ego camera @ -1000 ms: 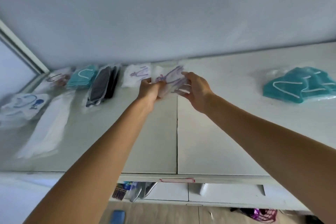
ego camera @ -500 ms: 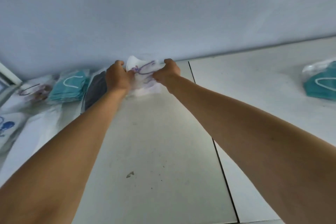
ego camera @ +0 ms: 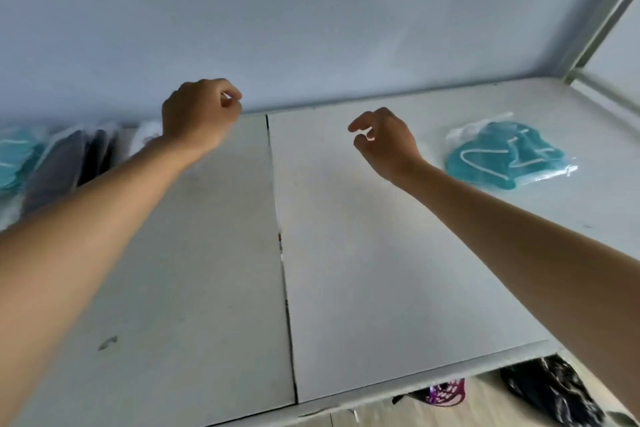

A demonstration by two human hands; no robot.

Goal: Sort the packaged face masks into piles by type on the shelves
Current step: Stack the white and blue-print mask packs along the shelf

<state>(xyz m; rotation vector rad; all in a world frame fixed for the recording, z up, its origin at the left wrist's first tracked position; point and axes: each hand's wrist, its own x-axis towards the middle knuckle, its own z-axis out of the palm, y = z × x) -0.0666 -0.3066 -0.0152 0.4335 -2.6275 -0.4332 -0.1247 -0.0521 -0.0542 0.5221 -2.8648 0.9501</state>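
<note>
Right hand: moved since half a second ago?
Yes. The right hand let go of the white mask and crossed the shelf seam rightward, toward the teal masks.

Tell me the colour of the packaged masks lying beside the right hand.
Teal with white ear loops, in clear plastic packaging; shown in the head view.

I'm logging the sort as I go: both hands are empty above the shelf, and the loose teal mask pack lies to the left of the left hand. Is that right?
Not quite. The head view shows the loose teal mask pack lying right of the right hand, not left of the left hand. Both hands do hold nothing above the shelf.
</note>
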